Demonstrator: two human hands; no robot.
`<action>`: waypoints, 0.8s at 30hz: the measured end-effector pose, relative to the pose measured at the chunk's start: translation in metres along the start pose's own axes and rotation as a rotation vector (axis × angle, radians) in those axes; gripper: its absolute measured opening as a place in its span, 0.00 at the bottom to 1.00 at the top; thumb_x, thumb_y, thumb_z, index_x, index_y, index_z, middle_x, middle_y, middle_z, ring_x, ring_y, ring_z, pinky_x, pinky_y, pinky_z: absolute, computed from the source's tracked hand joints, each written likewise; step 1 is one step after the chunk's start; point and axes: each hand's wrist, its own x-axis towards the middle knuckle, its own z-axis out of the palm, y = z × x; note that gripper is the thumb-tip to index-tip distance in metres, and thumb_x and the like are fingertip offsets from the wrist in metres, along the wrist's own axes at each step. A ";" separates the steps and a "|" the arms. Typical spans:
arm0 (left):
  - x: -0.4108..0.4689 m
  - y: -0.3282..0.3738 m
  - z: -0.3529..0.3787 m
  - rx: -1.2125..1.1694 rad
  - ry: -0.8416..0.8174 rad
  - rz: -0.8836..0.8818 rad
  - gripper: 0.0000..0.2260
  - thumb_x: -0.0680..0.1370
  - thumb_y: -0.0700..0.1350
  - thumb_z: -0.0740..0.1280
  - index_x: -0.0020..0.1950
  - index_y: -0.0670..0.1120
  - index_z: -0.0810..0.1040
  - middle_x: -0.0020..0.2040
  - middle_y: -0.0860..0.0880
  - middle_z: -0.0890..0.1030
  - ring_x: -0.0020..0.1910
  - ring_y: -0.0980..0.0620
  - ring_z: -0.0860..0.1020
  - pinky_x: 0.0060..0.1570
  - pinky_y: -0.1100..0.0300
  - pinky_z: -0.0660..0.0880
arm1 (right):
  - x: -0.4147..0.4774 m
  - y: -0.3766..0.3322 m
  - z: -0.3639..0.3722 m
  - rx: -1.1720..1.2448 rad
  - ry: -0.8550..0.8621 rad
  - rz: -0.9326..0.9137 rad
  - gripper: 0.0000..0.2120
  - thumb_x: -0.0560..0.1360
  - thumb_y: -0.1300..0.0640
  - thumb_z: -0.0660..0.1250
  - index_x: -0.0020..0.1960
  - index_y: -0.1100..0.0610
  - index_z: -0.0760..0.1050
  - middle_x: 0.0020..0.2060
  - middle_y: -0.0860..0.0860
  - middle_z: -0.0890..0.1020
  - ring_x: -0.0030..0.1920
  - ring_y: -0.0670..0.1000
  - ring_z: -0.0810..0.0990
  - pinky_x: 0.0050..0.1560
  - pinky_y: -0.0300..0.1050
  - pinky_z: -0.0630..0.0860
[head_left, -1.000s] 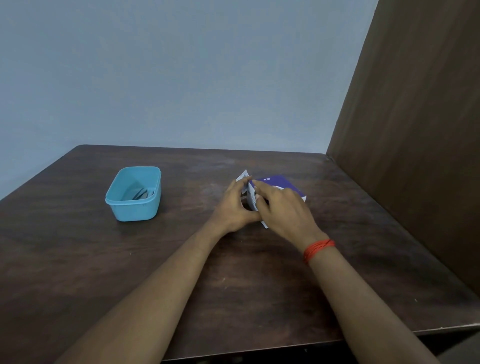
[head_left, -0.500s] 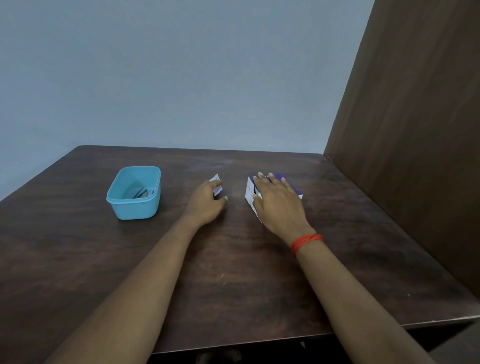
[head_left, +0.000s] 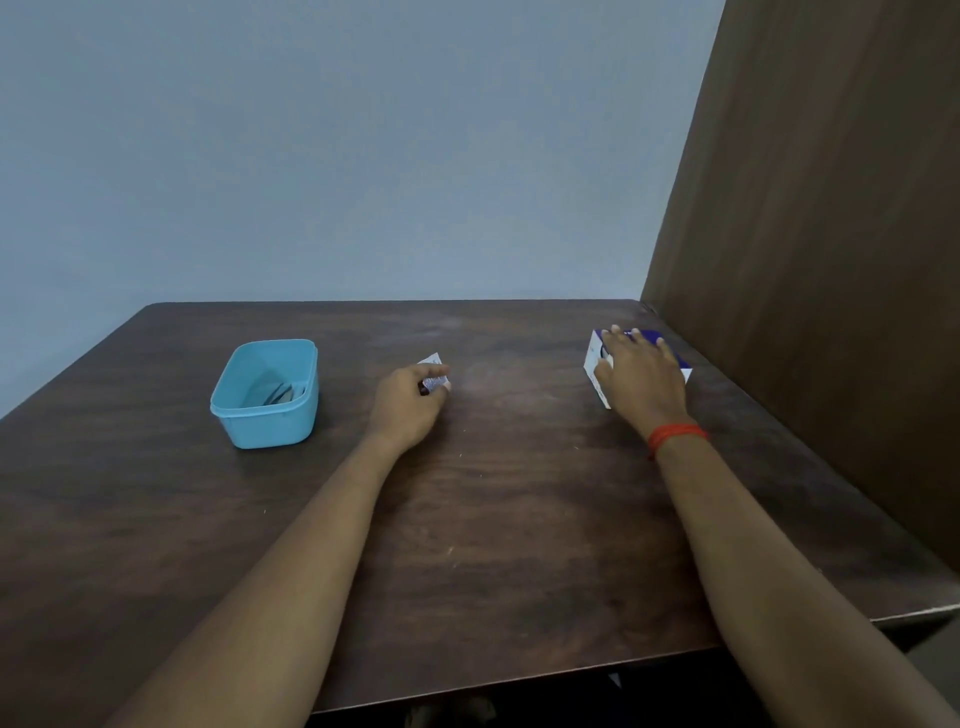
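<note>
My left hand (head_left: 408, 402) rests on the dark wooden table (head_left: 493, 519) near its middle and pinches a small white and blue packet (head_left: 432, 375) between thumb and fingers. My right hand (head_left: 641, 376) lies flat on top of a purple and white box (head_left: 592, 364) at the far right of the table. Its fingers are spread and straight, and the thumb lies against the box's white side. An orange thread band (head_left: 675, 435) circles my right wrist.
A light blue plastic tub (head_left: 265, 392) stands at the left of the table with a few dark flat items inside. A tall brown wooden panel (head_left: 831, 260) rises along the table's right edge. A pale blue wall stands behind.
My hands have moved apart. The right hand slid the box to the far right beside the panel. The left hand drew the small packet out and to the left.
</note>
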 end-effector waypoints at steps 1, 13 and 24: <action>0.000 0.000 -0.001 -0.023 0.011 0.002 0.12 0.80 0.42 0.69 0.63 0.47 0.83 0.62 0.45 0.83 0.52 0.53 0.78 0.51 0.66 0.69 | 0.002 0.004 0.000 -0.004 0.005 -0.003 0.25 0.82 0.55 0.56 0.79 0.56 0.62 0.79 0.53 0.64 0.79 0.54 0.60 0.79 0.56 0.52; 0.005 -0.008 -0.006 -0.218 0.078 -0.001 0.17 0.81 0.37 0.66 0.64 0.56 0.76 0.42 0.38 0.81 0.43 0.46 0.79 0.45 0.59 0.72 | -0.005 -0.024 -0.005 0.431 0.415 -0.176 0.18 0.80 0.48 0.67 0.65 0.57 0.79 0.62 0.54 0.82 0.63 0.57 0.78 0.66 0.52 0.70; 0.008 -0.008 -0.015 -0.290 -0.132 -0.152 0.15 0.80 0.42 0.69 0.65 0.47 0.71 0.48 0.43 0.86 0.53 0.47 0.83 0.58 0.49 0.77 | -0.017 -0.132 0.024 1.157 -0.264 -0.079 0.09 0.77 0.51 0.72 0.55 0.52 0.84 0.44 0.46 0.84 0.39 0.41 0.78 0.33 0.32 0.74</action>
